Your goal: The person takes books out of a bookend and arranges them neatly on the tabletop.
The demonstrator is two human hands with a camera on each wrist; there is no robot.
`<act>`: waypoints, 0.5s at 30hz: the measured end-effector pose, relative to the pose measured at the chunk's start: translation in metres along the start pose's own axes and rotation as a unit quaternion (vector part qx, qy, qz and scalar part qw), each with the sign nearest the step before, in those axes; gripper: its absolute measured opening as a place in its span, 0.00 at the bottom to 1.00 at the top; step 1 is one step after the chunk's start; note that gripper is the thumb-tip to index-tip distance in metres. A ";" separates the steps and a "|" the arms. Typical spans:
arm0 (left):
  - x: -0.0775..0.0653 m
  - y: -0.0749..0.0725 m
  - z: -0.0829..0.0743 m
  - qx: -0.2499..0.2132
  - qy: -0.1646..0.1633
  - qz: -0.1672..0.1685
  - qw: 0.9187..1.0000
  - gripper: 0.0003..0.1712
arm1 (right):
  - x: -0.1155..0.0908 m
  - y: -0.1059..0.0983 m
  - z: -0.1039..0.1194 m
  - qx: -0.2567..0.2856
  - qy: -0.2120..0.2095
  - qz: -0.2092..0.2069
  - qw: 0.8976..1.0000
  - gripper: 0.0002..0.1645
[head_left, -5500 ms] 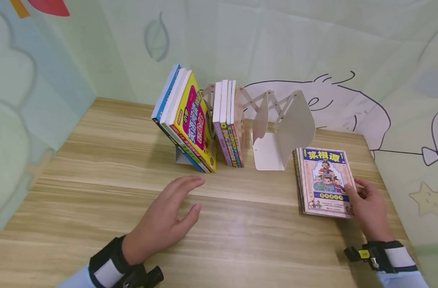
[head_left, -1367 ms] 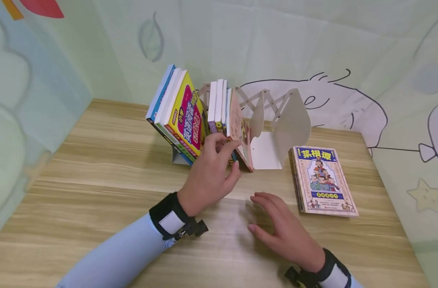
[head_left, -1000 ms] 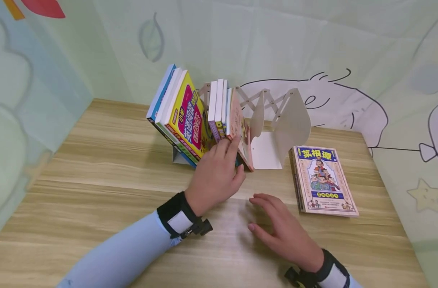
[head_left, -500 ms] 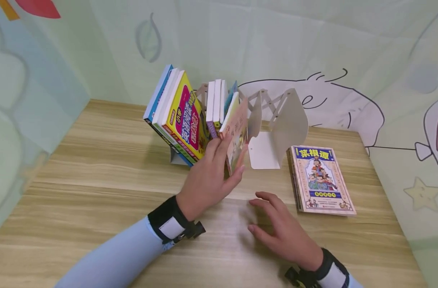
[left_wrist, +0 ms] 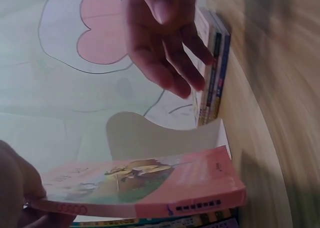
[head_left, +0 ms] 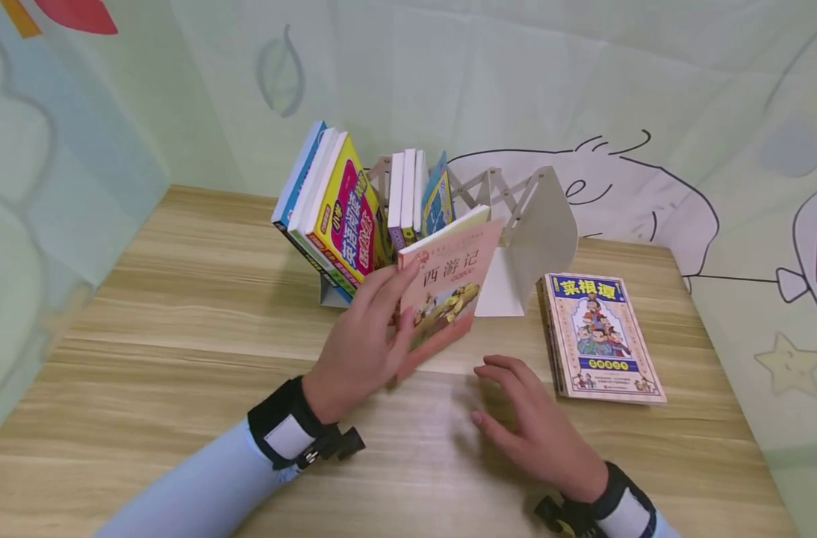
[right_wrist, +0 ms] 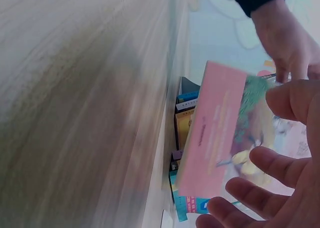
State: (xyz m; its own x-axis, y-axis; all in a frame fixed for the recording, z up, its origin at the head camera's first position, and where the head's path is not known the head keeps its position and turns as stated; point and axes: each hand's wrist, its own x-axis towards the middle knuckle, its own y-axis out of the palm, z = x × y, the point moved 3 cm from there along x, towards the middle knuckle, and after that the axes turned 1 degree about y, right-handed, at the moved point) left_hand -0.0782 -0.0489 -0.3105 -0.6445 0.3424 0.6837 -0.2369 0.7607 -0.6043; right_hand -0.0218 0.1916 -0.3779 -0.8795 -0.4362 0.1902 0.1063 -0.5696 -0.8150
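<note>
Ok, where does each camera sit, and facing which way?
Head: on the head, facing forward and down at the 西游记 book and expandable bookend; left hand, right hand and left sleeve show.
Left wrist: strapped there, facing the book's spine; both hands show.
Right wrist: strapped there, facing the book's cover; both hands show.
Both wrist views share the book and hands.

Pink book [right_wrist: 214, 128] beyond the right grip [right_wrist: 306, 180]

"西游记" on pink book [head_left: 450, 293], "菜根谭" on stacked book [head_left: 603, 336], "小学英语阅读" on yellow book [head_left: 352, 213]
</note>
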 end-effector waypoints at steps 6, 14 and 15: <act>-0.008 -0.016 -0.012 -0.041 0.032 -0.006 0.999 0.33 | 0.003 -0.004 0.000 0.027 0.003 -0.022 0.999 0.36; -0.020 -0.030 -0.024 -0.117 0.014 -0.002 0.993 0.33 | 0.006 -0.010 0.001 0.096 0.044 -0.089 0.990 0.40; -0.022 -0.032 -0.025 -0.128 0.011 -0.001 0.992 0.34 | 0.006 -0.010 0.001 0.111 0.048 -0.088 0.989 0.40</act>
State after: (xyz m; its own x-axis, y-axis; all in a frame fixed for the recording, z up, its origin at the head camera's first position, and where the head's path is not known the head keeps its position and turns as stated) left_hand -0.0385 -0.0668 -0.2958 -0.6274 0.3503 0.6954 -0.0447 0.8754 -0.4813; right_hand -0.0279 0.1938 -0.3685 -0.9327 -0.2543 0.2559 0.0380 -0.7747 -0.6312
